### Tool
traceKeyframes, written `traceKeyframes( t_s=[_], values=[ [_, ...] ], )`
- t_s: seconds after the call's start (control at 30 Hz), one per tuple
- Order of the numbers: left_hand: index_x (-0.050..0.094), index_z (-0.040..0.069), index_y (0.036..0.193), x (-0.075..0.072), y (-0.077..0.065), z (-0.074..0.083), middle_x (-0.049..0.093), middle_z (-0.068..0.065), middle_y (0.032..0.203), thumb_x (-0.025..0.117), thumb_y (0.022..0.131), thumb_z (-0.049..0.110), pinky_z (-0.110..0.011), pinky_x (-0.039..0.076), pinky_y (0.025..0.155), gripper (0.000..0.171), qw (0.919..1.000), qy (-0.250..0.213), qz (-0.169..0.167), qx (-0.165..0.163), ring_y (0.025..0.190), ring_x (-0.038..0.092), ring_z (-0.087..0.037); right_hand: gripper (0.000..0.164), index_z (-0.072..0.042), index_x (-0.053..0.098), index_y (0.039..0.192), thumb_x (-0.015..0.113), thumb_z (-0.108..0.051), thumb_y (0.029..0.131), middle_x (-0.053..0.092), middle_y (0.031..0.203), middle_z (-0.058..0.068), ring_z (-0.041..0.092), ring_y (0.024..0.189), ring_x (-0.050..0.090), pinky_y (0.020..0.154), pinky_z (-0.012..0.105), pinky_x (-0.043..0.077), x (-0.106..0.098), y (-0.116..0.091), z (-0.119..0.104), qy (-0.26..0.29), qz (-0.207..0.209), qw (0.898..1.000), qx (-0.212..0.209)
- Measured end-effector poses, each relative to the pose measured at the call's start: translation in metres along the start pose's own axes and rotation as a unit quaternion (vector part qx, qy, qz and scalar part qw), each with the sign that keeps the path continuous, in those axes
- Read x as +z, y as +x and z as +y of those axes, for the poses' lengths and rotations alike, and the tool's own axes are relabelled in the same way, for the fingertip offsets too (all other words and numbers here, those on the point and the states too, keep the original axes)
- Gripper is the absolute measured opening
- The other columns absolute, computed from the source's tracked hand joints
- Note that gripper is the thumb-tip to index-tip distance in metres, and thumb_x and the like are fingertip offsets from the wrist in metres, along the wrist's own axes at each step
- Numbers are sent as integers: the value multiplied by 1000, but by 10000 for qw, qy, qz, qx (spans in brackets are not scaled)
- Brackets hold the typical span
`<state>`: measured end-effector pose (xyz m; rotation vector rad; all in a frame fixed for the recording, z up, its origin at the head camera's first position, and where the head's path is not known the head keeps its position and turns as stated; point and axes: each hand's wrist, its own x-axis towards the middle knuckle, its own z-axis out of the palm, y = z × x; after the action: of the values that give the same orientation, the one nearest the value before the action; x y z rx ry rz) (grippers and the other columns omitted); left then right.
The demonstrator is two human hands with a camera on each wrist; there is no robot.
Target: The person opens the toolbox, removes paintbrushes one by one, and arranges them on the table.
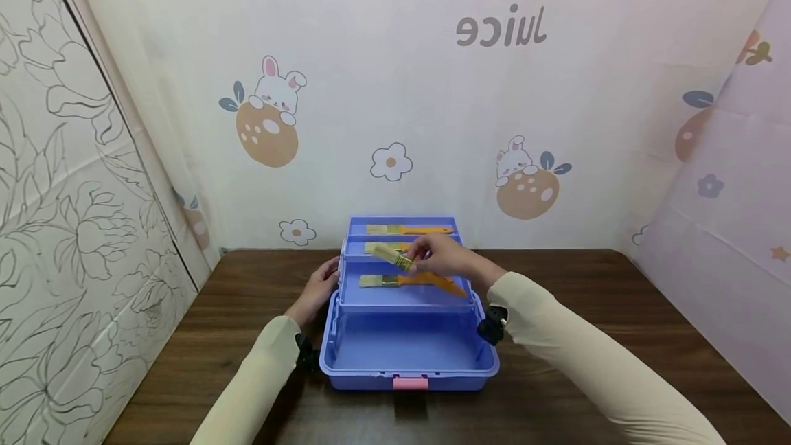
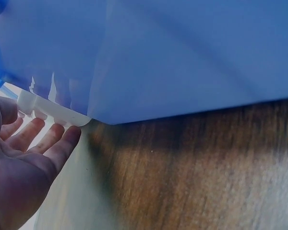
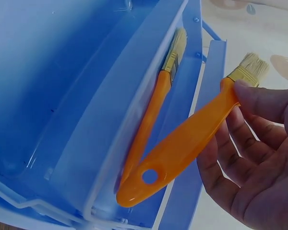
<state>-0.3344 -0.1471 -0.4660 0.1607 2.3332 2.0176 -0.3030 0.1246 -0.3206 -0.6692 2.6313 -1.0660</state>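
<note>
My right hand [image 1: 435, 256] pinches a paintbrush [image 3: 187, 139] with an orange handle near its metal collar. The bristles point up and left in the head view, above the trays of a blue-purple tiered toolbox [image 1: 408, 382]. Below it, another paintbrush [image 3: 153, 110] lies in the lowest tray. One more paintbrush [image 1: 426, 230] lies in the top tray, and a partly hidden paintbrush [image 1: 398, 247] is in the middle tray. At the toolbox's left side is my left hand [image 1: 321, 288], its fingers extended against a white piece [image 2: 57, 111] by the blue wall.
The toolbox stands on a dark wooden table [image 1: 247, 335], with its bottom compartment [image 1: 404, 340] toward me. A pink latch [image 1: 410, 383] is on its front. Behind hangs a printed curtain [image 1: 395, 88], with a floral curtain [image 1: 80, 191] on the left.
</note>
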Motion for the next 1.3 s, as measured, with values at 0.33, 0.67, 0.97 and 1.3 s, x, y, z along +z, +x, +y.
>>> traceKeyframes(
  t_s=[0.33,0.67,0.97,1.3],
  values=[
    [30,-4,145,0,-2,6,34,-26,146,39,102,7,-51,29,108,45,10000,21,-60,-68,134,33,-39,14,0,67,96,71,-6,85,59,84,7,20,77,52,64,25,45,-13,-4,6,-141,457,9988,60],
    [31,-2,146,1,1,2,36,-25,146,38,103,7,-50,31,108,45,9999,104,13,-131,134,34,-37,13,-1,65,97,69,-10,88,56,86,10,22,76,51,59,30,48,-28,-16,17,178,723,9959,508],
    [31,-2,145,1,3,2,36,-24,145,39,103,8,-50,30,108,44,9998,115,5,-159,133,35,-37,15,2,63,98,67,-9,89,54,88,12,23,78,51,57,29,47,-38,-28,26,318,911,9938,552],
    [31,-3,145,1,1,2,36,-27,145,38,103,7,-51,29,108,44,9999,64,10,-110,133,34,-39,19,3,62,103,66,-11,90,55,88,11,22,76,52,60,30,50,-43,-46,37,524,1149,9872,979]
  ],
)
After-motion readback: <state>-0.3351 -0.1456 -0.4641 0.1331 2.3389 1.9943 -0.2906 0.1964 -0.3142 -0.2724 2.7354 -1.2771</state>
